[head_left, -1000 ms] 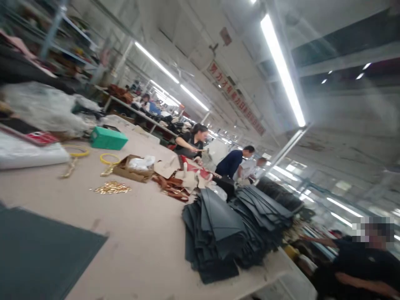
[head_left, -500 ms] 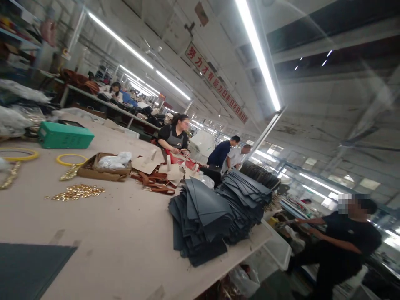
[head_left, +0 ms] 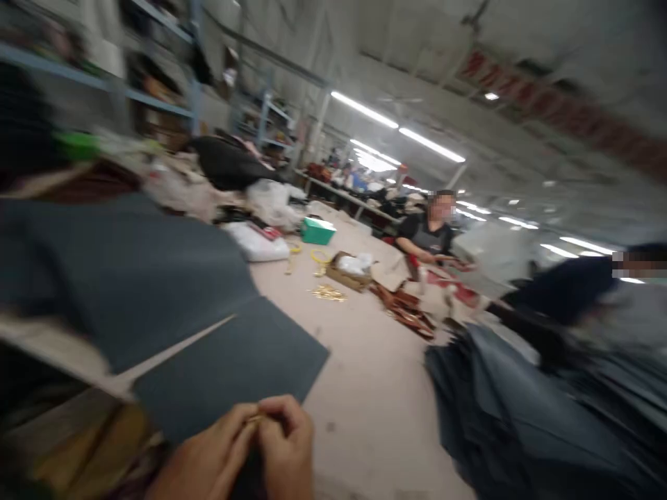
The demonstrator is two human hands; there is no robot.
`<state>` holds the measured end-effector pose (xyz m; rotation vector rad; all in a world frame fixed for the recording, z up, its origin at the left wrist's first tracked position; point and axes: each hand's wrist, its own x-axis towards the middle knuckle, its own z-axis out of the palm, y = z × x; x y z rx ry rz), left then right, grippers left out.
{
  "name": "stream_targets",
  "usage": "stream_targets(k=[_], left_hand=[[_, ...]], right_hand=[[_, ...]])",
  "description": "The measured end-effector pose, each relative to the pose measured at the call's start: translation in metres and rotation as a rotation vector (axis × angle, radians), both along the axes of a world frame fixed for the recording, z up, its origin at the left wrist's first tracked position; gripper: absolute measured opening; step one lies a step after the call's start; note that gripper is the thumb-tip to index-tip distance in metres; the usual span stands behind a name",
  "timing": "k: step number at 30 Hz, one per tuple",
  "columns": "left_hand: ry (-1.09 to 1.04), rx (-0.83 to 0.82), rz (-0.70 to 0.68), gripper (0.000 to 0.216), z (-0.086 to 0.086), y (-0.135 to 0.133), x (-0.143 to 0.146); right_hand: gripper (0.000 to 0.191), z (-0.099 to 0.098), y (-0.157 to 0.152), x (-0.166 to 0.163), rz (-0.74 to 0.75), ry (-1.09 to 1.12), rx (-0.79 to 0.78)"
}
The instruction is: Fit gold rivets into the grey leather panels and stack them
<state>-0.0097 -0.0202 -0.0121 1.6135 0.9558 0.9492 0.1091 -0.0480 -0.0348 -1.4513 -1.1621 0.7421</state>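
At near centre, left hand [head_left: 208, 451] and right hand [head_left: 289, 451] pinch a gold-coloured piece [head_left: 254, 418], fingertips closed, beside a blue-grey sheet [head_left: 229, 368]; apparently fastening work, next calling for steady fingertips.

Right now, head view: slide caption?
Left hand and right hand meet near a dark sheet; gold pieces and green box beyond.

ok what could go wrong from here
The small gold-coloured piece, blurred between the left hand and the right hand, might slip from a fingertip grip. The loose gold-coloured pile on the table could scatter if knocked. The uneven stack of dark sheets might slide if bumped.
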Motion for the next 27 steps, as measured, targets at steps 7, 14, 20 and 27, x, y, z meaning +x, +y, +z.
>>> stream_targets(k=[7,14,20,27], left_hand=[[0.039,-0.287,0.141,0.024,0.001,-0.012,-0.055],[-0.285,-0.607,0.361,0.037,-0.023,-0.019,-0.088],[-0.544,-0.588,0.244,0.042,-0.039,-0.012,-0.068],[-0.272,-0.51,0.327,0.033,-0.025,-0.01,-0.071]], right_hand=[[0.032,0.004,0.023,0.027,0.119,0.18,-0.066],[0.037,0.014,0.053,0.024,0.237,0.032,-0.226],[0.026,0.01,0.083,0.018,0.441,-0.017,-0.426],[0.033,0.02,0.097,0.021,0.553,0.012,-0.595]])
